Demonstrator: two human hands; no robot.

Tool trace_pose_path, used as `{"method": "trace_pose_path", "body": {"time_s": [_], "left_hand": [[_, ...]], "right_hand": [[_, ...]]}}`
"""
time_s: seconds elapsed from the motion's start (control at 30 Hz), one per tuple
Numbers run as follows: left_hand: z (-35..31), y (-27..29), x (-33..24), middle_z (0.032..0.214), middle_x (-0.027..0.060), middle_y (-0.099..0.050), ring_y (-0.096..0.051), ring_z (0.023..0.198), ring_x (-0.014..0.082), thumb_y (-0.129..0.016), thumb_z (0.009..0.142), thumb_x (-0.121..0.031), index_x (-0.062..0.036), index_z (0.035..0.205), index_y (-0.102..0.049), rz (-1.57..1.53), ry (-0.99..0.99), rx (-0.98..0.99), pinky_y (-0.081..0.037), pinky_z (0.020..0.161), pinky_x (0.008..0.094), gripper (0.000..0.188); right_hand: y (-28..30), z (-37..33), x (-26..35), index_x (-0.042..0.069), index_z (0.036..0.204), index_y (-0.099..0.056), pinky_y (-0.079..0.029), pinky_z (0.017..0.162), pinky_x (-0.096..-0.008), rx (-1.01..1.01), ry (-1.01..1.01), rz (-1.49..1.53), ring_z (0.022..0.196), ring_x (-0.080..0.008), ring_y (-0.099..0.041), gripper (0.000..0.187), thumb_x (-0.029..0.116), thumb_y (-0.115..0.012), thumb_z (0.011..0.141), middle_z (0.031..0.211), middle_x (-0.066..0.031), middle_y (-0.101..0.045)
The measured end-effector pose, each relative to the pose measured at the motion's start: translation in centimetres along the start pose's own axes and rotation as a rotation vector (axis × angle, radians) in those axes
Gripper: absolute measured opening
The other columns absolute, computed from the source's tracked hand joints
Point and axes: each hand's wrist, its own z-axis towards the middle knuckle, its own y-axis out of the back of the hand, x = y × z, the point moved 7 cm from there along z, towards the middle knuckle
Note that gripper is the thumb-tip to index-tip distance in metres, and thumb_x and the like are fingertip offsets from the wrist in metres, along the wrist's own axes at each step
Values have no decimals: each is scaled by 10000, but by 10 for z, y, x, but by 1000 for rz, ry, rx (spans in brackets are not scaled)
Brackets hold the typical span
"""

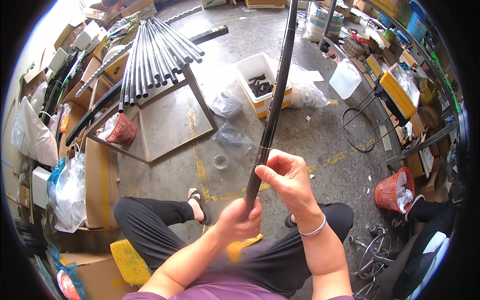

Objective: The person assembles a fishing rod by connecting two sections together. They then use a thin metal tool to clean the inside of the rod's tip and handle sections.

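A long black fishing rod [276, 100] with thin gold bands and a patterned surface rises from my lap, leaning slightly right, and runs out past the top edge. Its lower end is wrapped by my left hand [239, 219], fingers closed around it. Just above, my right hand [289, 180] pinches at the rod near a gold band, the thumb tip lying over its surface. Whether some small thing sits between those fingertips is hidden. A metal bangle [313, 227] circles my right wrist.
Many dark tubes [150, 65] fan out over a metal frame [172, 145] at the left. Ahead stands a white-lined box [252, 65] holding black pieces. Red baskets [395, 190] stand at both sides. A yellow-topped stool [397, 92] and crowded shelves line the right.
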Motion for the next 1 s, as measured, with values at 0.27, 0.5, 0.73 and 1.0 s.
{"method": "trace_pose_path", "body": {"time_s": [0.27, 0.5, 0.73, 1.0], "left_hand": [[2, -10, 4, 443, -94, -325, -255, 304, 35, -413, 968, -444, -73, 778, -403, -302, 6, 247, -187, 326, 215, 417], [5, -23, -2, 412, -108, -291, -222, 278, 39, -407, 970, -439, -80, 756, -384, -372, -51, 338, -165, 315, 235, 419], [8, -2, -18, 486, -64, -337, -232, 347, 27, -469, 935, -481, -74, 811, -426, 248, -80, -144, -196, 355, 207, 428], [-1, 22, -34, 518, -34, -355, -289, 406, 51, -510, 928, -443, -62, 881, -466, 583, -220, -461, -221, 393, 219, 386]], "right_hand": [[8, 1, -10, 8, 824, -605, -404, 641, -210, 39, 25, -177, 728, -37, -481, 73, 58, -642, 862, 787, 34, -551], [30, -5, -9, 8, 798, -627, -369, 542, -197, -179, -33, -246, 638, -16, -460, 69, 56, -667, 826, 706, 38, -558], [14, -2, -2, 3, 1329, -332, -383, 1003, -327, 18, 27, 166, 1184, -229, -506, 479, 52, -558, 909, 1210, -178, -566], [12, -3, -2, -35, 1301, -360, -384, 1017, -395, 39, 13, 239, 1139, -277, -552, 539, 324, -528, 935, 1184, -238, -574]]}}
